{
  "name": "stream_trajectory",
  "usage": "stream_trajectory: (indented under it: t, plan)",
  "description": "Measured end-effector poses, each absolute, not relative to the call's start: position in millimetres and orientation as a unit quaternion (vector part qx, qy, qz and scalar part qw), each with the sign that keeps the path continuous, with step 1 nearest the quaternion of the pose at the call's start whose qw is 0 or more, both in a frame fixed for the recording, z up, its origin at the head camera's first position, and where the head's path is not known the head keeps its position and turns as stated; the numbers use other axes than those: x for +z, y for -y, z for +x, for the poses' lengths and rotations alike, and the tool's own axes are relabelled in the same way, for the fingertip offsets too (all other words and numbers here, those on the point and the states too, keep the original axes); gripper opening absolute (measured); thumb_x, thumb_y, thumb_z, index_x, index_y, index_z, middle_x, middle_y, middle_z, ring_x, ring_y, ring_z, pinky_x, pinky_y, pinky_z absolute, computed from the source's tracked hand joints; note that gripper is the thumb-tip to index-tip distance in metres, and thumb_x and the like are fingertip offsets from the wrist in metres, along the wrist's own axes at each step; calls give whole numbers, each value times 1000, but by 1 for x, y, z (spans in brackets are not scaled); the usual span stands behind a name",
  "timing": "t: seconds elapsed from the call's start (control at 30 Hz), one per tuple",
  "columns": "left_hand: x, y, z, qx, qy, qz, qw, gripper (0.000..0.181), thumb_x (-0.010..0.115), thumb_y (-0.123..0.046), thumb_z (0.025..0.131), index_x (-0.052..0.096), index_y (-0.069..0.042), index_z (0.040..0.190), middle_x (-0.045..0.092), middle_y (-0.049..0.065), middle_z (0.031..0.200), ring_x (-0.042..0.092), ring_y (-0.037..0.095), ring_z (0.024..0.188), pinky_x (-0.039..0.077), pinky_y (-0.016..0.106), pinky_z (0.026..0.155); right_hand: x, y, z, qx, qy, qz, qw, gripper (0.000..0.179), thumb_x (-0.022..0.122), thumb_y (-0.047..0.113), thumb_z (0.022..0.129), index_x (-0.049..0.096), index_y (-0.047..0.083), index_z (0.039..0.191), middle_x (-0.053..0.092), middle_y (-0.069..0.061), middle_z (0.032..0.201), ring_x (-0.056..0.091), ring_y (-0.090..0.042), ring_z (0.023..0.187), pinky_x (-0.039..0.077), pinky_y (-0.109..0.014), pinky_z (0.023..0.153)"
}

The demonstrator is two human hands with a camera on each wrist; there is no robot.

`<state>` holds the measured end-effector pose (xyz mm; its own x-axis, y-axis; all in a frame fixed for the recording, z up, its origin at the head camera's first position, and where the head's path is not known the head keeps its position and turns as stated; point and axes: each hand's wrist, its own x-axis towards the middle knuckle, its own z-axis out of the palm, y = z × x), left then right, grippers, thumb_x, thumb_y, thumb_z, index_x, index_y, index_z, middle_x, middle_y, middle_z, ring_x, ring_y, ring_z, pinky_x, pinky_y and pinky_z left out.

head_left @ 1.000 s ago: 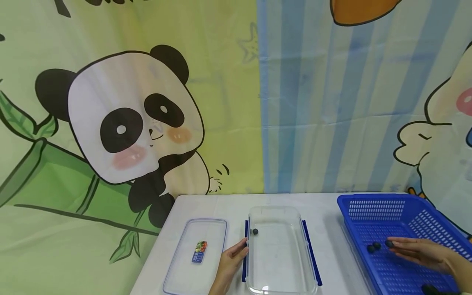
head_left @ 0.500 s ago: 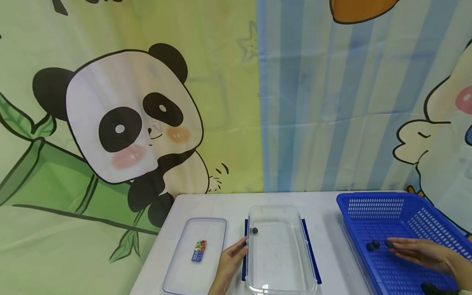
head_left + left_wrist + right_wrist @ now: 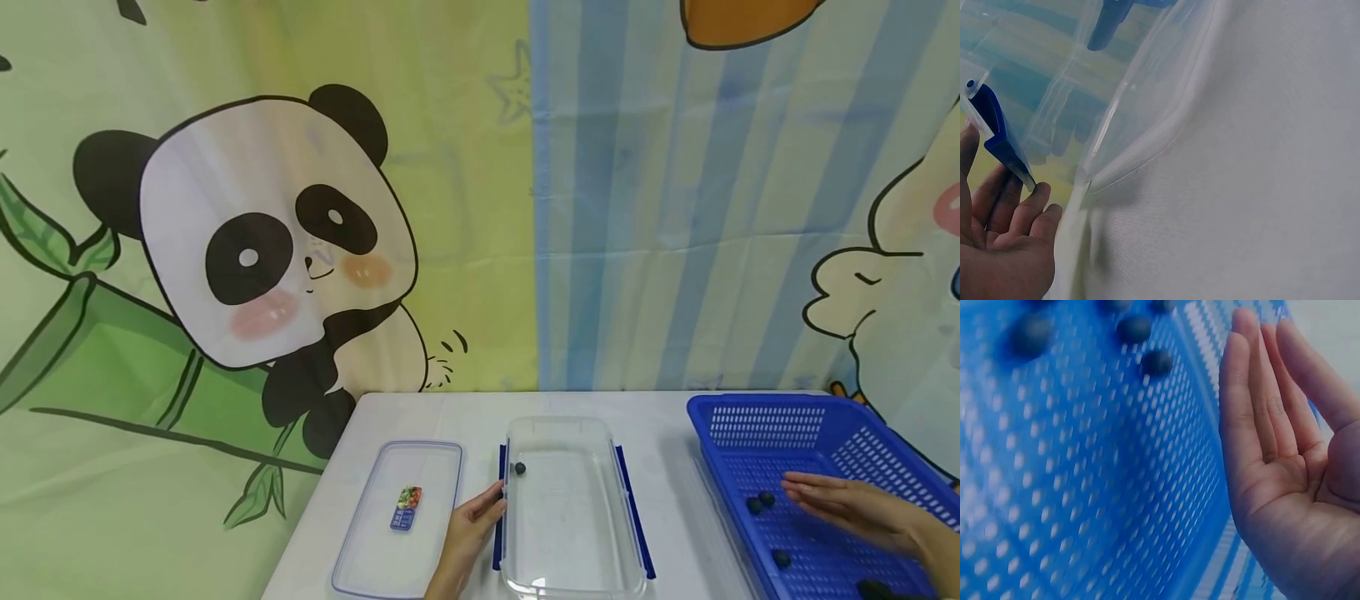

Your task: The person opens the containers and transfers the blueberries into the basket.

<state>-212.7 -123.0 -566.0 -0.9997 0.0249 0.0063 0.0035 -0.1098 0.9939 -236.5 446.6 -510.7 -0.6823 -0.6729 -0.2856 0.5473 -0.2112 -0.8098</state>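
My left hand (image 3: 468, 533) holds the left side of a clear plastic food box (image 3: 558, 508). In the left wrist view, its thumb and fingers lie on either side of a dark blue latch (image 3: 1000, 134). One blueberry (image 3: 521, 468) lies inside the box near its far left corner. My right hand (image 3: 855, 508) is over the blue basket (image 3: 757, 400), fingers straight and together; no berry shows in it. Several blueberries lie in the basket: two beside each other, one of them a blueberry (image 3: 753, 505) left of the fingertips, and a single blueberry (image 3: 782, 558) nearer me.
A clear lid (image 3: 367, 517) with a fruit label (image 3: 407, 508) lies flat left of the box. White cloth covers the table (image 3: 660, 433). The basket stands at the right. A printed panda curtain (image 3: 480, 250) hangs behind the table's far edge.
The blueberry at my right fingertips is no longer there, and a blueberry now shows lower in the basket. My right hand has shifted slightly up; my left hand keeps its place.
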Motion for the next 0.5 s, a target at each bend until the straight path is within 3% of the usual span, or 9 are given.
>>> stream_trajectory:
  t: [0.23, 0.5]
  plan:
    - [-566, 123, -213, 750, -661, 7, 10, 47, 68, -23, 84, 55, -1, 124, 53, 15, 128, 51, 24, 117, 44, 23, 94, -479, -406, -250, -788, -454, -137, 393, 48, 17, 1, 102, 59, 8, 123, 57, -10, 125, 51, -21, 118, 35, -37, 104]
    - [-566, 123, -213, 745, -667, 9, 10, 48, 68, -26, 84, 56, -2, 123, 53, 15, 128, 51, 25, 117, 44, 25, 94, -453, -326, -272, -748, -542, -166, 344, 37, 31, -1, 100, 58, 5, 123, 60, -9, 121, 55, -21, 113, 41, -35, 100]
